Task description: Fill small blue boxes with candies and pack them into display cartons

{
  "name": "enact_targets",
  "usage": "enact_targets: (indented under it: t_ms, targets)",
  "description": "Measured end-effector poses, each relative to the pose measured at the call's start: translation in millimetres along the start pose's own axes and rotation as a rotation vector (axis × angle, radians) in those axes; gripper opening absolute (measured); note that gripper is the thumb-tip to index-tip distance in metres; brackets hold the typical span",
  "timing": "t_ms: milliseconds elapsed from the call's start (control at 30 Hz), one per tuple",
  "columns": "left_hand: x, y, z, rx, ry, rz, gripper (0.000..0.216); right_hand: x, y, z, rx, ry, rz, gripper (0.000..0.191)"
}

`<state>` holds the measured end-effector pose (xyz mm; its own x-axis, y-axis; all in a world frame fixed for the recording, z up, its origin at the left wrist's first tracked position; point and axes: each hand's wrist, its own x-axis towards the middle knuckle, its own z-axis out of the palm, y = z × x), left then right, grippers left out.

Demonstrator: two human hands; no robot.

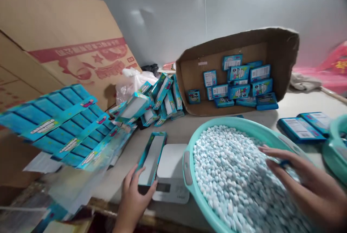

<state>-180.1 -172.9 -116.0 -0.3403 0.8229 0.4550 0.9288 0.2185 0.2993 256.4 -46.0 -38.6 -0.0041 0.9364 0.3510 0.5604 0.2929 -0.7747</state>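
My left hand (135, 195) grips the near end of a long, open blue carton tray (151, 159), thumb on one side and fingers on the other. The tray's pale inside shows, and it lies beside a white digital scale (172, 164). Over a turquoise basin (191, 193) full of small white and pale-blue candies (230, 168), my right hand (300, 178) is curled and blurred. A small dark-blue thing (284, 163) shows between its thumb and fingers; its kind cannot be made out.
A tipped cardboard box (189, 66) at the back holds several small blue packs (238, 92). Blue display cartons (159, 99) are heaped left of it. Stacked filled trays (65, 124) stand at the left. More blue packs (300, 128) and a second turquoise basin (336, 153) are at right.
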Motion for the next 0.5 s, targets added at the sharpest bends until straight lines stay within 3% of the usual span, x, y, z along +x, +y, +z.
enact_targets:
  t_ms: [100,200,267,400,500]
  targets:
    - [-8,14,-6,-0.003,0.123,0.133,0.064,5,-17,-7,0.052,-0.085,0.059,0.036]
    - [-14,25,-9,0.014,0.019,0.368,0.073,4,-22,-9,0.097,-0.104,0.041,0.034]
    - [-13,27,-8,0.036,-0.045,0.441,0.075,3,-23,-9,0.115,-0.077,0.021,0.032]
    - [-4,26,3,-0.005,-0.094,0.430,0.067,3,-23,-8,0.124,-0.003,-0.017,0.028]
    - [1,23,13,0.012,-0.109,0.329,0.073,4,-26,-5,0.094,0.010,-0.086,0.022]
